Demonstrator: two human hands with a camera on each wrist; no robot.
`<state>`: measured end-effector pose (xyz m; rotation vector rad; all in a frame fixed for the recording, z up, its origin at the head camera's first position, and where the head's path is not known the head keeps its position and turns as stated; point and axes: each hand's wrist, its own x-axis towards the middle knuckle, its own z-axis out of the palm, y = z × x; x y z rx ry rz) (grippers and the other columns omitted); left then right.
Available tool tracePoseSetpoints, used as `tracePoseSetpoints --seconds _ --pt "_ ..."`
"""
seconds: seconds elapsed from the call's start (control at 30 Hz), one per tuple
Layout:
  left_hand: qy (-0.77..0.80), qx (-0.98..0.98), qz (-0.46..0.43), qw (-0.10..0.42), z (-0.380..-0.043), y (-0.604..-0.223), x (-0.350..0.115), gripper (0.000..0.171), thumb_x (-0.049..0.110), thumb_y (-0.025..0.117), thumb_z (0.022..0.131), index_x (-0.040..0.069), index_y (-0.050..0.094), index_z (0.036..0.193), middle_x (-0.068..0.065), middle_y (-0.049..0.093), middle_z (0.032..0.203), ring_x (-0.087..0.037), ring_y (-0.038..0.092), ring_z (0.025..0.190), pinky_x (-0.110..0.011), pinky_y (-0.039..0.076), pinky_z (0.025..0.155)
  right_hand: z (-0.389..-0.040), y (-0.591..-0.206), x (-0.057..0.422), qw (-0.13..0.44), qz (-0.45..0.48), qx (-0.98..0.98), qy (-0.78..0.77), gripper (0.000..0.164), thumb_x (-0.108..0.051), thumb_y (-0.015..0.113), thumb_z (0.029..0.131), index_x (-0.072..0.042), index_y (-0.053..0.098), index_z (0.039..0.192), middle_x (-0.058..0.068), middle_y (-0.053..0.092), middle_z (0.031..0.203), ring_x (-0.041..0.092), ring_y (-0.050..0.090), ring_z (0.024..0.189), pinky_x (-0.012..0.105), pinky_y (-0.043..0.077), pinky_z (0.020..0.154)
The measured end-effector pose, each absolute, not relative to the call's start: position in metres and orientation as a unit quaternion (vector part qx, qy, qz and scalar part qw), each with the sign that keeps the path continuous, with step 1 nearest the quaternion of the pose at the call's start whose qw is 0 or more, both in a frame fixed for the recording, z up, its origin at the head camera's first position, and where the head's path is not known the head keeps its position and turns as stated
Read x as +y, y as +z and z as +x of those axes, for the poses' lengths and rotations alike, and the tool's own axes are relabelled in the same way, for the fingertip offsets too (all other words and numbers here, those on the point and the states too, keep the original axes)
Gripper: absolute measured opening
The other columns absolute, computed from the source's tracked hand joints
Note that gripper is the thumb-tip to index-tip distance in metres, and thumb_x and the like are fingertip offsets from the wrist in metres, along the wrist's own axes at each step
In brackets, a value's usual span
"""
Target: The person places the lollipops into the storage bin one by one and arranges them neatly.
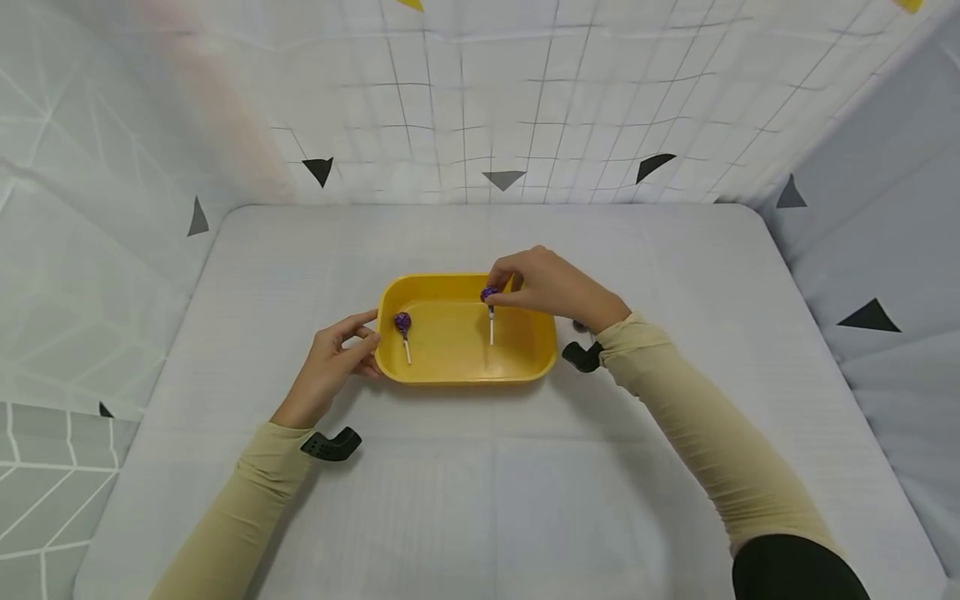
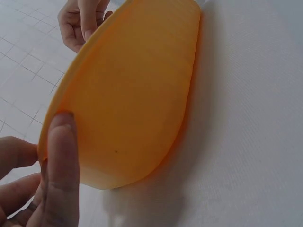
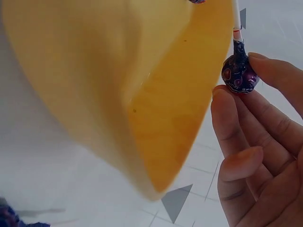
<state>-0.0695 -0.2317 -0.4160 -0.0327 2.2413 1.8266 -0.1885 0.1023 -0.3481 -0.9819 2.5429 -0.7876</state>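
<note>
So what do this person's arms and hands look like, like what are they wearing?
The left hand and right hand are bare, with no gloves or rings showing. A wrinkled, plain beige left sleeve and matching right sleeve reach the wrists. A bent black piece sticks out at the left wrist and another at the right. Black fabric covers the right arm higher up.

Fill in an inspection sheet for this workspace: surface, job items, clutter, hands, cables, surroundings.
Surface: white table, faintly creased.
Job items: yellow tray; purple lollipop lying inside, at its left end; second lollipop held over it; purple-wrapped item, partly hidden, on the table near the tray's right end.
Clutter: nothing seen.
Hands: left hand grips the tray's left end; right hand pinches the second lollipop by its wrapped head.
Cables: nothing seen.
Surroundings: grid-patterned backdrop beyond the table; dark triangles on surrounding sheets.
</note>
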Motion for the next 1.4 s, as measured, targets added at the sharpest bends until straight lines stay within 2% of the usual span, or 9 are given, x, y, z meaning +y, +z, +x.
tracePoseSetpoints --seconds 0.17,0.4,0.73,1.03,1.4 --pt "0.625 0.771 -0.012 0.126 -0.07 -0.416 -0.232 0.052 0.023 0.059 0.107 0.009 0.046 0.155 -0.017 0.057 0.115 -0.014 0.071 0.072 -0.031 0.066 0.071 -0.191 -0.351 0.091 0.162 -0.346 0.884 -0.27 0.015 -0.033 0.077 0.095 -0.021 0.078 0.104 -0.009 0.077 0.098 0.015 0.069 0.087 0.029 0.058 0.075" --pt "0.623 0.772 -0.011 0.126 -0.071 -0.418 -0.233 0.052 0.023 0.059 0.107 0.009 0.046 0.155 -0.022 0.056 0.117 -0.015 0.071 0.072 -0.031 0.066 0.071 -0.195 -0.357 0.074 0.163 -0.361 0.881 -0.259 0.014 -0.033 0.076 0.095 -0.021 0.077 0.102 -0.008 0.077 0.097 0.013 0.07 0.086 0.028 0.058 0.074" --pt "0.623 0.773 -0.008 0.121 -0.071 -0.417 -0.234 0.051 0.021 0.059 0.107 0.008 0.047 0.155 -0.017 0.057 0.114 -0.015 0.07 0.071 -0.031 0.066 0.07 -0.198 -0.362 0.056 0.166 -0.378 0.877 -0.246 0.016 -0.034 0.076 0.096 -0.02 0.077 0.102 -0.007 0.077 0.098 0.011 0.069 0.087 0.027 0.058 0.074" --pt "0.627 0.769 -0.013 0.121 -0.071 -0.418 -0.233 0.051 0.02 0.058 0.107 0.008 0.046 0.155 -0.018 0.057 0.114 -0.015 0.07 0.071 -0.03 0.066 0.069 -0.197 -0.365 0.041 0.18 -0.381 0.875 -0.239 0.013 -0.03 0.076 0.096 -0.018 0.077 0.101 -0.005 0.077 0.097 0.012 0.068 0.088 0.028 0.057 0.075" --pt "0.628 0.769 -0.017 0.119 -0.071 -0.42 -0.233 0.05 0.02 0.058 0.107 0.008 0.047 0.155 -0.024 0.057 0.116 -0.014 0.07 0.07 -0.03 0.066 0.069 -0.197 -0.372 0.02 0.184 -0.386 0.881 -0.2 0.018 -0.034 0.076 0.096 -0.018 0.076 0.104 -0.005 0.077 0.099 0.013 0.068 0.091 0.031 0.059 0.082"
